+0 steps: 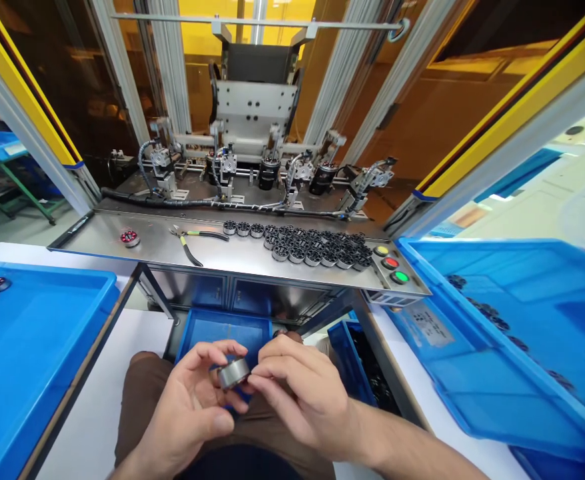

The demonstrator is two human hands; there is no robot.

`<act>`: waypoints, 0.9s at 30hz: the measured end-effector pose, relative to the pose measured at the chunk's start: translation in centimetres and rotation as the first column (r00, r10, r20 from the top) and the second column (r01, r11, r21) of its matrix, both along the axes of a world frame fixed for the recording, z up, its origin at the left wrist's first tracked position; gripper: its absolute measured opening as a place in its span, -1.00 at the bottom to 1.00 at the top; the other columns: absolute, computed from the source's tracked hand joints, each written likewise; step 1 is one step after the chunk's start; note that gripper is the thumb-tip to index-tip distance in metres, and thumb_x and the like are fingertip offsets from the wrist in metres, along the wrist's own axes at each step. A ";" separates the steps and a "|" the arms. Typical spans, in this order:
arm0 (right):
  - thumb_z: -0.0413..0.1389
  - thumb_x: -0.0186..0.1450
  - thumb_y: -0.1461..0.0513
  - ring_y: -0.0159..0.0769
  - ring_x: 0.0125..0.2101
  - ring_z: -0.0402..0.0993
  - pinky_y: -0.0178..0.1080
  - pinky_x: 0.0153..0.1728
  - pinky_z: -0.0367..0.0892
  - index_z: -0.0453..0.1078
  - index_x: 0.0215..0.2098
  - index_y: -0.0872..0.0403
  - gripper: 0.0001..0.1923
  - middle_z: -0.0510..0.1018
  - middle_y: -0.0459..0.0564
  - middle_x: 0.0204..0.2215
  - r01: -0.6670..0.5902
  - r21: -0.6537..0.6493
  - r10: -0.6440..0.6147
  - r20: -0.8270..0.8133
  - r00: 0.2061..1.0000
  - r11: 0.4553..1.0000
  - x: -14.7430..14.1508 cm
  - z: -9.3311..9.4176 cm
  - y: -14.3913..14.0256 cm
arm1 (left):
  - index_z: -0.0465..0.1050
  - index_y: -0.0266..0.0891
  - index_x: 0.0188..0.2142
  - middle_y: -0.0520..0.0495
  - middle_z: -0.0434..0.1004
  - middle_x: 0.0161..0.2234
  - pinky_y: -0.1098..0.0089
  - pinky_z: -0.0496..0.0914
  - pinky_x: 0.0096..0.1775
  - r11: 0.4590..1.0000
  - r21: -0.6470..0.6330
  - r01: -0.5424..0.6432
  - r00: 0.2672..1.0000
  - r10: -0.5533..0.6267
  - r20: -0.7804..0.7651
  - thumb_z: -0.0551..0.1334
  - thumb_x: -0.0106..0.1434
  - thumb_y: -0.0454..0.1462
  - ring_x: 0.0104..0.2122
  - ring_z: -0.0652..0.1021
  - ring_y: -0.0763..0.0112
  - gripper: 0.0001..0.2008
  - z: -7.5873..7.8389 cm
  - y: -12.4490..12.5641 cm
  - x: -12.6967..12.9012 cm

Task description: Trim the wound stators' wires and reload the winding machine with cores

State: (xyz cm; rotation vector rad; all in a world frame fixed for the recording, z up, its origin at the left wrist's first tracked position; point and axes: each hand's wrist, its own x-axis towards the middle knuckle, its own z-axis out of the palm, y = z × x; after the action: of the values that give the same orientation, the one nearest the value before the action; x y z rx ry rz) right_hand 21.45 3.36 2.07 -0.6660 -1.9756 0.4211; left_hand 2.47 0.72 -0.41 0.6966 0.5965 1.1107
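The person sits close to the machine, and both hands meet low, over the lap, below the front edge of the steel surface [122, 250]. The left hand [187, 410] is palm up; its thumb and fingertips pinch a small metal ring [233, 373] by the rim. The right hand [300, 393] comes from the other side, and its fingertips also press on the ring, so both grips are closed on the same part. It looks held this way so the ring can be turned and checked near the eyes, w/ support from two sides.

On the surface, towards the back-right part, many dark rings [317, 245] lie in rows, approx. within easy reach. Pliers [192, 240] lie left of them, and a single part w/ red marks [129, 238] sits near the left edge, apart from the others, maybe kept separate on purpose. Three buttons [390, 263] (yellow, red, green) are at the front-right corner, close to the right arm.

A blue tray [37, 347] is at the left w/ few dark parts in its far corner. Another blue tray [512, 333] at the right is tilted towards the person. A small blue bin [222, 330] stands under the surface, directly behind the hands.
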 end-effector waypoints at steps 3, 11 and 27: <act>0.07 0.36 0.36 -0.37 -0.48 0.40 -0.34 -0.45 0.39 0.38 -0.35 0.10 -0.87 0.48 -0.03 -0.51 -0.065 -0.099 0.061 -0.040 0.997 0.993 -0.3 1.1 0.1 | 0.48 -0.15 -0.36 0.00 0.53 -0.13 0.40 0.47 -0.09 0.994 0.092 -0.060 0.995 0.053 0.084 0.56 -0.07 -0.24 -0.14 0.59 0.33 -0.66 0.3 0.1 -0.3; 0.00 0.45 0.26 -0.35 -0.49 0.44 -0.33 -0.50 0.38 0.39 -0.25 0.10 -0.84 0.54 0.03 -0.48 -0.282 0.066 0.275 0.092 0.957 0.957 0.1 3.2 0.9 | 0.52 -0.34 -0.42 -0.10 0.53 -0.57 0.52 0.37 -0.51 0.899 -0.166 0.405 0.909 -0.376 0.179 0.19 0.25 0.15 -0.60 0.53 0.45 -0.44 -0.8 0.3 0.6; 0.07 0.41 0.30 -0.37 -0.45 0.43 -0.33 -0.43 0.39 0.40 -0.32 0.08 -0.86 0.51 -0.03 -0.49 -0.230 -0.183 0.218 -0.083 0.972 0.956 -0.5 3.2 1.0 | 0.56 -0.16 -0.17 -0.06 0.65 -0.23 0.39 0.47 -0.05 1.000 -0.005 0.013 0.985 -0.012 0.172 0.43 0.12 -0.04 -0.05 0.61 0.24 -0.65 0.5 0.9 -0.1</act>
State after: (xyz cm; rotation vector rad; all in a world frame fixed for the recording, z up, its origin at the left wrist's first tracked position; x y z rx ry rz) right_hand 21.00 4.36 5.23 -0.5412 -1.9739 0.7692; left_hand 2.40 1.65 0.13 0.5911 0.4478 1.1432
